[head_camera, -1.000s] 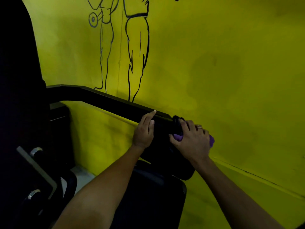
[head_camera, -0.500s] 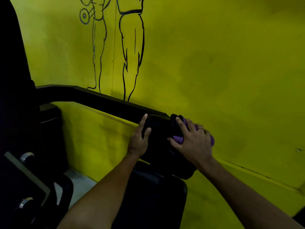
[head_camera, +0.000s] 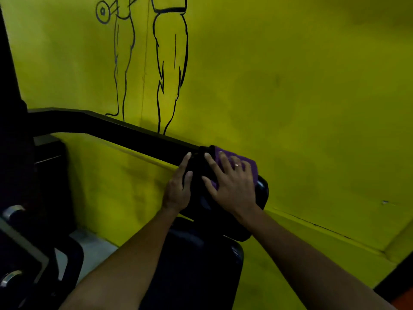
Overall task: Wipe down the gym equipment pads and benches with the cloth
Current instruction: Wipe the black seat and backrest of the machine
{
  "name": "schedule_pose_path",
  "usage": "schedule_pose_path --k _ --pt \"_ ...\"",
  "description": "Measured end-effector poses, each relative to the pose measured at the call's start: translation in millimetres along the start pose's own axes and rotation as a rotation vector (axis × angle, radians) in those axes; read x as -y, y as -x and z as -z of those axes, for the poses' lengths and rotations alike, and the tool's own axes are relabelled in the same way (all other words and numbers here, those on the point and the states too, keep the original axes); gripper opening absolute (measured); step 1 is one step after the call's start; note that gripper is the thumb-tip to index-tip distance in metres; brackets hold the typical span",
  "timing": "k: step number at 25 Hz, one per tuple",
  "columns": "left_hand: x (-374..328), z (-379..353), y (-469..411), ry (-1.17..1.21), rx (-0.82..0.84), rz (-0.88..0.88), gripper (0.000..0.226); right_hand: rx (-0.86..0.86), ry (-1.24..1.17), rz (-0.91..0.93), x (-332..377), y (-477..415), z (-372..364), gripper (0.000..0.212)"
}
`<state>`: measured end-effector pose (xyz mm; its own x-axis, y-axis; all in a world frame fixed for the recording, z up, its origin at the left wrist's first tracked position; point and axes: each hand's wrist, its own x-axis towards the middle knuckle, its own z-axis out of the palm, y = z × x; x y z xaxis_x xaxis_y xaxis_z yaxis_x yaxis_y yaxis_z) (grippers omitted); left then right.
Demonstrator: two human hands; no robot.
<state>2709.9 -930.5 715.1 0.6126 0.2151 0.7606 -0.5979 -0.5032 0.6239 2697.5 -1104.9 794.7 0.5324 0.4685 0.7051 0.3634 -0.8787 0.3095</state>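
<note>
Left hand [head_camera: 177, 191] rests against the black pad [head_camera: 262, 191] at its left edge, fingers nearly straight, probably to steady it against the wiping push. Right hand [head_camera: 232, 186] lies flat, fingers splayed wide, pressing the purple cloth [head_camera: 248, 163] onto the pad's upper end near the yellow wall [head_camera: 290, 86].

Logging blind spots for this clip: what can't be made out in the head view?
Head view:
- purple cloth: mostly hidden under the right hand.
- black pad: too dark for surface detail; left hand covers its left edge.
- wall drawing: figures cut off by the top edge.
</note>
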Motion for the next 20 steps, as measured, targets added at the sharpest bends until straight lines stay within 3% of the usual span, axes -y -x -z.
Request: schedule_pose_path --k 3,7,11,13,15,20 --pt "-5 -1 0 0.004 -0.021 -0.004 0.051 -0.041 0.064 -0.137 -36 29 10 0.062" --pt "2 0 1 0.044 -0.016 -0.014 0.054 0.021 -0.013 -0.335 4 -29 4 0.059" --pt "7 4 2 -0.029 0.011 -0.087 0.071 0.005 -0.05 -0.102 41 -33 -11 0.059" --pt "4 1 0 -0.003 -0.003 -0.007 0.059 -0.055 0.016 0.071 14 4 -11 0.064" --pt "1 1 -1 0.016 -0.025 0.017 0.053 -0.118 0.042 0.124 -21 42 -4 0.065" --pt "3 -2 -1 0.017 -0.051 -0.041 0.054 -0.08 -0.002 -0.395 -19 -1 3 0.051"
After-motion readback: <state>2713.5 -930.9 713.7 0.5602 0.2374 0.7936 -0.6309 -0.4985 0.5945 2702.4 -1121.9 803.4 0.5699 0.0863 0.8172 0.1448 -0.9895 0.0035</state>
